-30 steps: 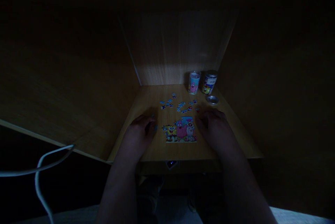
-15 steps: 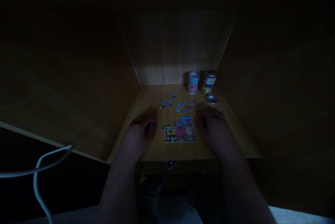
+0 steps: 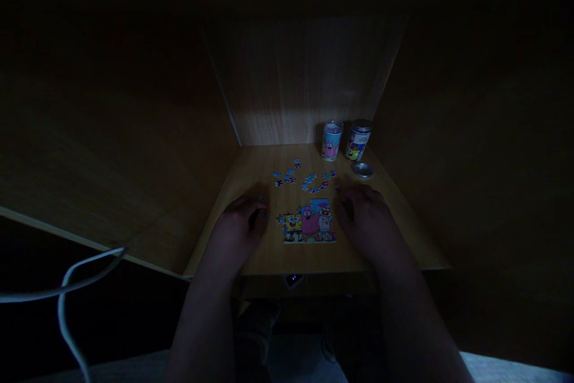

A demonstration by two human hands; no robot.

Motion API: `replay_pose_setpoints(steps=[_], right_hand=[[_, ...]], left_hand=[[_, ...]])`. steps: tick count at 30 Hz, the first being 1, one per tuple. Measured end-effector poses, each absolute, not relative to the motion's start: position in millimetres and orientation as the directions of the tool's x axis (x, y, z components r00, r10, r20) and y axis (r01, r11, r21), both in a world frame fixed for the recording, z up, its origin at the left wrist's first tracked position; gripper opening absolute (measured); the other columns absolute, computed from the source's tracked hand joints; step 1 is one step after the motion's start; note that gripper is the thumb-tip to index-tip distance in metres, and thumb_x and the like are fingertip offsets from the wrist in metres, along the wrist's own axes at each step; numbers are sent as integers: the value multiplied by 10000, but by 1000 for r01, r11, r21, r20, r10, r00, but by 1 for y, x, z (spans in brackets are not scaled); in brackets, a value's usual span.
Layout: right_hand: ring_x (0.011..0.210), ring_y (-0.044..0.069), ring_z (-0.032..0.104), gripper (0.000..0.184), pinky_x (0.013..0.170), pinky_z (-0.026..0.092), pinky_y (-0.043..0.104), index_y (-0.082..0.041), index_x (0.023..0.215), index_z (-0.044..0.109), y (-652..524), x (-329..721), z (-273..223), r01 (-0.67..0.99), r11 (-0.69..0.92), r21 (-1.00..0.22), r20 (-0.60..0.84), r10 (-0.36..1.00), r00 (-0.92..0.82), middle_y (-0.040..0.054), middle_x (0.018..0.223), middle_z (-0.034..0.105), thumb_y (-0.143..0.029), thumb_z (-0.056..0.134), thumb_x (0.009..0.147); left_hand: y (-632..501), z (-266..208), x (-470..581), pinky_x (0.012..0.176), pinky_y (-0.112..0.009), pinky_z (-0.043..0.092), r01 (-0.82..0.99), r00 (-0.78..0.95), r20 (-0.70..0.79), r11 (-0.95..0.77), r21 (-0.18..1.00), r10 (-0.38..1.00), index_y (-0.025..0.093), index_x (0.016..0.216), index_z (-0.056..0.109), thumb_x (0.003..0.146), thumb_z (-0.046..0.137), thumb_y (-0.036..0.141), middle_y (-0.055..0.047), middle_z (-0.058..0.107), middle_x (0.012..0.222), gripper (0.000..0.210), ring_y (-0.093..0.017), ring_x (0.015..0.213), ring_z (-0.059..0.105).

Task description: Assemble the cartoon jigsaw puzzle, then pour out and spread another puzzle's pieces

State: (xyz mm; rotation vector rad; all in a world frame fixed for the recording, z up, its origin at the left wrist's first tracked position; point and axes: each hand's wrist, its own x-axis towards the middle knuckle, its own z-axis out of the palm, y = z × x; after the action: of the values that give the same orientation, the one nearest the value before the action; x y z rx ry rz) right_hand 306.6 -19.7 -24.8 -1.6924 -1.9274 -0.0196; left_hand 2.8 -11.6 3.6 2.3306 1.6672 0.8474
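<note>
A partly joined jigsaw puzzle point(image 3: 309, 223) of bright cartoon figures lies flat on the wooden desk point(image 3: 278, 260), its upper left uneven. To its left, my left hand point(image 3: 240, 224) is closed, with a small blue puzzle piece point(image 3: 267, 217) showing at the thumb and fingertips. Another loose piece point(image 3: 260, 197) is by that hand's knuckles. My right hand point(image 3: 364, 215) rests close beside the puzzle's right edge with curled fingers; whatever is in them is hidden. Near its fingertips is a small piece point(image 3: 338, 187). Several loose puzzle pieces point(image 3: 309, 180) are scattered beyond the puzzle.
At the back right stand a printed can point(image 3: 330, 143) with a clear top and a second printed can point(image 3: 358, 141). A round metal lid point(image 3: 362, 169) lies before them. Wooden panels enclose the desk. A white cable point(image 3: 63, 311) hangs at left; a small lit device point(image 3: 293, 280) sits below the front edge.
Both hands stay almost in place. The blue piece at my left fingertips has shifted slightly and less of it shows. The joined puzzle looks the same.
</note>
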Motion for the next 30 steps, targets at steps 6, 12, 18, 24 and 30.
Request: replay_pose_setpoints(steps=[6, 12, 18, 24, 30], right_hand=[[1096, 334, 641, 160, 1009, 516, 508, -228, 988, 680, -17, 308, -30, 914, 211, -346, 438, 898, -42, 150, 1115, 706, -326, 569, 1049], [1110, 328, 641, 181, 1026, 514, 508, -224, 985, 681, -17, 309, -29, 911, 228, -343, 441, 895, -58, 144, 1104, 709, -320, 547, 1058], [1102, 326, 645, 166, 1028, 515, 507, -220, 994, 683, -18, 308, -28, 913, 209, -350, 426, 904, -43, 150, 1119, 708, -314, 561, 1053], [1125, 325, 638, 184, 1036, 507, 499, -205, 1026, 692, -19, 307, -26, 916, 195, -350, 405, 913, -39, 160, 1166, 705, -316, 550, 1063], [1111, 316, 639, 177, 1044, 498, 480, -212, 1001, 678, -17, 307, -27, 923, 188, -336, 398, 916, -41, 146, 1132, 699, -314, 549, 1065]], left_hand=[[-12, 3, 3, 915, -418, 608, 818, 208, 343, -355, 452, 916, 230, 1039, 774, 1009, 577, 209, -90, 788, 1104, 200, -276, 1005, 772], [-11, 3, 3, 921, -431, 610, 815, 226, 356, -377, 440, 906, 236, 1033, 773, 1018, 581, 226, -89, 792, 1097, 193, -280, 1008, 770], [-12, 3, 3, 900, -414, 612, 810, 229, 365, -385, 443, 902, 237, 1029, 769, 1011, 591, 210, -83, 793, 1093, 181, -267, 994, 772], [-11, 1, 2, 901, -402, 608, 815, 231, 379, -391, 428, 896, 229, 1011, 774, 997, 593, 185, -79, 795, 1100, 187, -262, 975, 772], [-12, 4, 3, 894, -382, 612, 825, 222, 366, -373, 423, 904, 234, 1005, 780, 1007, 588, 219, -65, 798, 1037, 192, -258, 945, 771]])
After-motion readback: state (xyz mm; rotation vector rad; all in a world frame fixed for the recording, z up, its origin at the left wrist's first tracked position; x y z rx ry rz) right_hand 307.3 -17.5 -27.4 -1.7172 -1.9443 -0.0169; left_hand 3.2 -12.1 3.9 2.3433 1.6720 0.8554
